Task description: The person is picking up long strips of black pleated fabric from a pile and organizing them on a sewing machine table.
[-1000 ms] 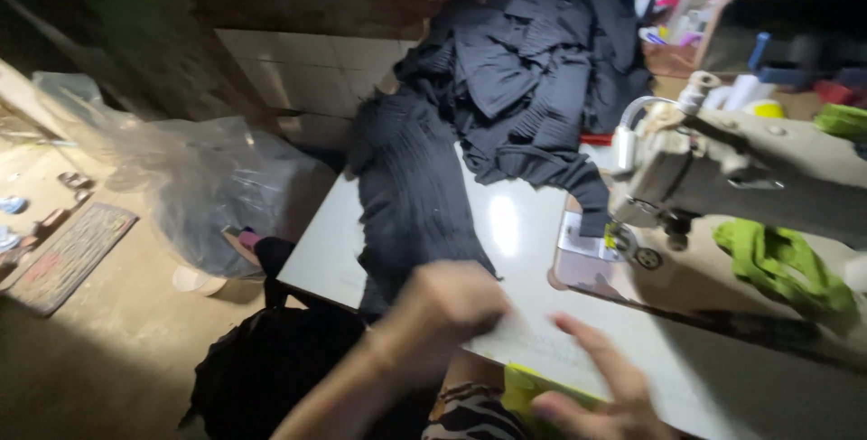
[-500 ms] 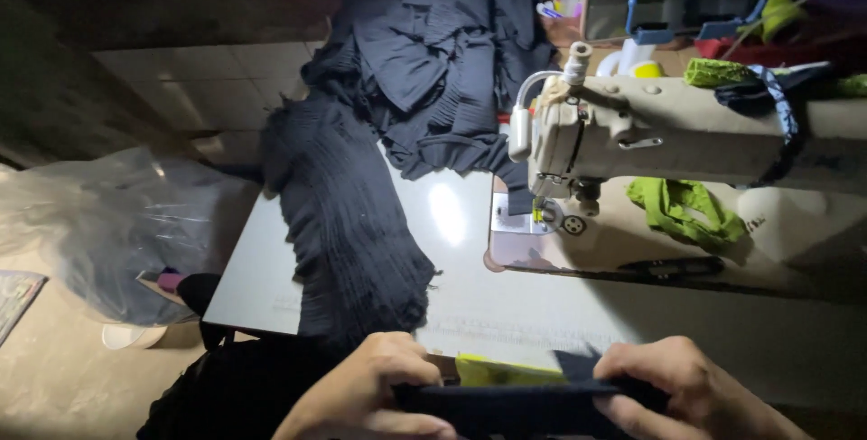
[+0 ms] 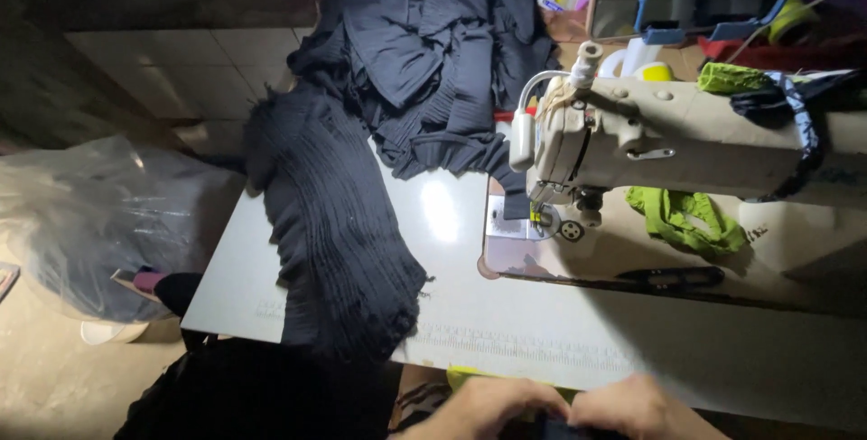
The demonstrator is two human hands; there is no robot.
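Left hand (image 3: 492, 407) and right hand (image 3: 641, 408) together pinch a dark fabric piece (image 3: 553, 425) below the sewing table's (image 3: 506, 332) near edge.

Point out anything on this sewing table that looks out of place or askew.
The dark ribbed fabric stack slumps over the table's front edge, its end frayed. A green rag lies crumpled under the sewing machine's arm. Nothing looks spilled or broken.
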